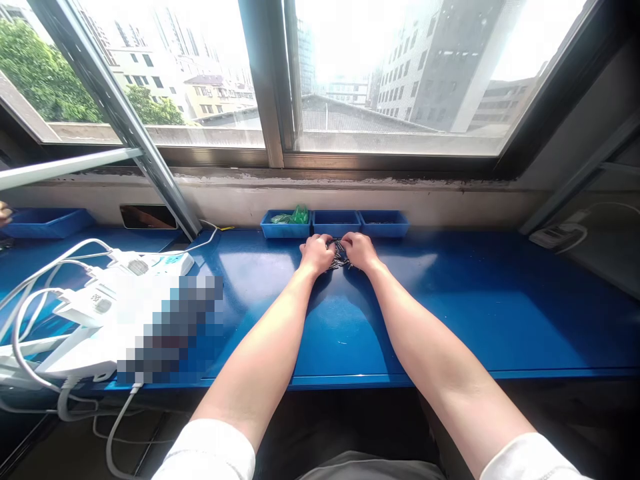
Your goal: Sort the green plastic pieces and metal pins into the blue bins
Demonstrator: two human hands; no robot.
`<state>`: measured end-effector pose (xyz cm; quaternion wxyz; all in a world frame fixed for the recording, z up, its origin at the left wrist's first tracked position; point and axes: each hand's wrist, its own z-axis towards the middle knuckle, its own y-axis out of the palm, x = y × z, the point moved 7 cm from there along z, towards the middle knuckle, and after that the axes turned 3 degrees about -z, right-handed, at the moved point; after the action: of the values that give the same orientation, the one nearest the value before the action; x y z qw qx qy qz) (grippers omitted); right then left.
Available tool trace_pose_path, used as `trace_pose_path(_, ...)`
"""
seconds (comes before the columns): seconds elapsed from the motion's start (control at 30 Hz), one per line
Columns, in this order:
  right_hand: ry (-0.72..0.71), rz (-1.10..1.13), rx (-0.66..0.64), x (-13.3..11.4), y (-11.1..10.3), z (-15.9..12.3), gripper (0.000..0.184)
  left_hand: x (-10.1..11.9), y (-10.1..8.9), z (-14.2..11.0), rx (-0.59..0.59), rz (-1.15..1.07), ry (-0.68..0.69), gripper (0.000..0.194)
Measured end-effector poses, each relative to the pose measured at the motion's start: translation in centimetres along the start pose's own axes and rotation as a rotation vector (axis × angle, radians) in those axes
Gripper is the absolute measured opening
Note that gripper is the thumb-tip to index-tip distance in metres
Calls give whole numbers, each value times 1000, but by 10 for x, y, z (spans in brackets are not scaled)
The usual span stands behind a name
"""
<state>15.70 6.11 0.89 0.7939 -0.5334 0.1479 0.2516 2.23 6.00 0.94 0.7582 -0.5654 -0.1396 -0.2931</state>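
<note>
A small heap of thin, dark, screw-like metal pieces lies on the blue tabletop; their exact kind is too small to tell. From the left, my left hand curls its fingers in against the heap. My right hand closes on it from the other side, thumb and fingers bent inward. Both hands rest low on the table, and the fingertips are partly hidden among the pieces. Just beyond them stand a left blue bin with green and clear plastic, a middle blue bin and a right blue bin with small dark bits.
At left, a white power strip with several plugs and cables lies beside a blurred-out dark object. A metal post rises behind it, near a phone-like dark slab and another blue bin. Windows line the back.
</note>
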Motion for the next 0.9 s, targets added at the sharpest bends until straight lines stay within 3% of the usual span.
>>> trace_pose_path(0.2,-40,182,-14,-8,-2,0,24,14,-6,-3,58,-153,179,28)
trace_pose_path(0.43,-25,259,-16,-8,-3,0,36,14,-9,-3,80,-230,169,24)
trace_pose_path(0.6,-23,312,5,-11,-5,-1,38,16,-11,-4,92,-170,175,21)
trace_pose_path(0.73,-2,535,50,-13,-7,0,30,12,-11,-2,125,-149,153,21)
trace_pose_path(0.9,40,802,17,-12,-5,1,29,9,-11,-1,132,-170,156,23)
